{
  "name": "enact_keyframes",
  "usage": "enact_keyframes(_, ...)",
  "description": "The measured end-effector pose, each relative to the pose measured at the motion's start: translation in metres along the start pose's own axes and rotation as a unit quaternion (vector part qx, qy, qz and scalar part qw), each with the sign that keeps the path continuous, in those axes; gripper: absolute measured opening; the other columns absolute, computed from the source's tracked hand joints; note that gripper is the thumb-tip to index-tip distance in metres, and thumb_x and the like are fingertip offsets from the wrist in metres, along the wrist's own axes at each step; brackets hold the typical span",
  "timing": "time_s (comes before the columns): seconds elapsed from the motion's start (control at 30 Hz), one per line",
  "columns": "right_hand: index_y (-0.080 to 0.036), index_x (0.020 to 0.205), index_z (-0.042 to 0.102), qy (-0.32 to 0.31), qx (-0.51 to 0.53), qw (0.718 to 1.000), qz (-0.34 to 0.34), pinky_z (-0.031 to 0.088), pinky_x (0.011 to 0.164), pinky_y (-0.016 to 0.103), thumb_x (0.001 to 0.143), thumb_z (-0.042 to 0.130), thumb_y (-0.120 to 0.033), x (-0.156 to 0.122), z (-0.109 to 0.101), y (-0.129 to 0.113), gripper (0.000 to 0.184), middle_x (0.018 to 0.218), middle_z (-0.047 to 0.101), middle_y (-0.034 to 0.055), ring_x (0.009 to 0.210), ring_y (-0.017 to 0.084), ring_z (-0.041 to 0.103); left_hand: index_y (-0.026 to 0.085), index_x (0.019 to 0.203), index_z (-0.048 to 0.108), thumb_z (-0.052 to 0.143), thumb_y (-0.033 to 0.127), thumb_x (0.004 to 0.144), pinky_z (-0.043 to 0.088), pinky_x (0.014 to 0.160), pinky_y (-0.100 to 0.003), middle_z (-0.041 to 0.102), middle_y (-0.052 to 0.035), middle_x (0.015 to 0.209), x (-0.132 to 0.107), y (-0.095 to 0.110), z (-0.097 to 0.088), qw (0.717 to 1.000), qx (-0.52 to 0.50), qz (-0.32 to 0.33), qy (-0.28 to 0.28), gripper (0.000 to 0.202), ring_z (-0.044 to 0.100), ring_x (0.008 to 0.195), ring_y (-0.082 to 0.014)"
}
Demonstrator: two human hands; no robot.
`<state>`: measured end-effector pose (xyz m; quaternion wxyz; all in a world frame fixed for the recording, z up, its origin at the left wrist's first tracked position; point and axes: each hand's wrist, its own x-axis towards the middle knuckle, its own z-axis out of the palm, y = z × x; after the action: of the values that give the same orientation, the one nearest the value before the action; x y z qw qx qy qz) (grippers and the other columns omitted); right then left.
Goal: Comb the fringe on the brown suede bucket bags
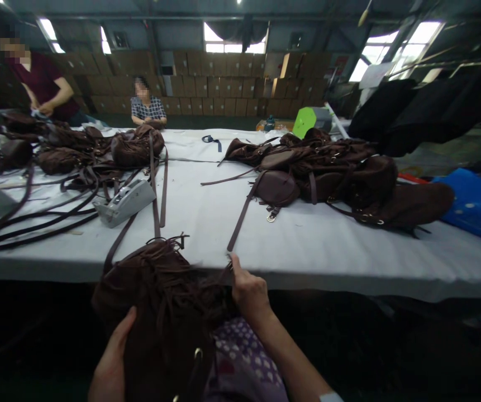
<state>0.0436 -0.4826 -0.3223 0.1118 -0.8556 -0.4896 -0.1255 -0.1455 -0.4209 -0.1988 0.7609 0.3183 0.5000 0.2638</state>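
A dark brown fringed bag is held up in front of me at the table's near edge. My left hand grips its left side, thumb on the front and the other fingers hidden behind. To the right, my right hand is closed in a pinch at the bag's fringe, with a thin dark strand at the fingertips. Small metal rings show low on the bag, and a flat strap runs from its upper left onto the table.
A white-covered table bears a grey tape dispenser, a pile of brown bags at left and another pile at right. Blue material lies far right. Two people are across the table; stacked cartons line the back.
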Motion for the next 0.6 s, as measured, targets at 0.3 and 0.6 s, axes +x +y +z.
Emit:
enact_keyframes(0.3,-0.008,0.146,0.027,0.062,0.025,0.998,-0.011,0.047,0.058,0.018,0.082,0.045,-0.013,-0.009,0.007,-0.008,0.067,0.068,0.067,0.0080,0.057,0.013,0.060,0.016,0.121,0.062,0.053,0.036,0.085,0.057,0.083,-0.043,0.074,-0.0078,0.096,0.015,-0.004,-0.015,0.998,-0.039,-0.040,0.012,0.043,0.066,0.098,-0.0311)
enact_keyframes(0.6,-0.004,0.148,0.017,0.183,0.038,0.981,-0.053,0.042,0.052,0.021,0.090,0.038,-0.007,-0.020,0.006,0.009,0.062,0.064,0.064,0.0031,0.050,0.011,0.054,0.012,0.127,0.057,0.053,0.030,0.087,0.055,0.087,-0.044,0.073,-0.0119,0.099,0.043,-0.021,-0.029,0.998,-0.033,-0.049,0.023,0.044,0.068,0.095,-0.0286)
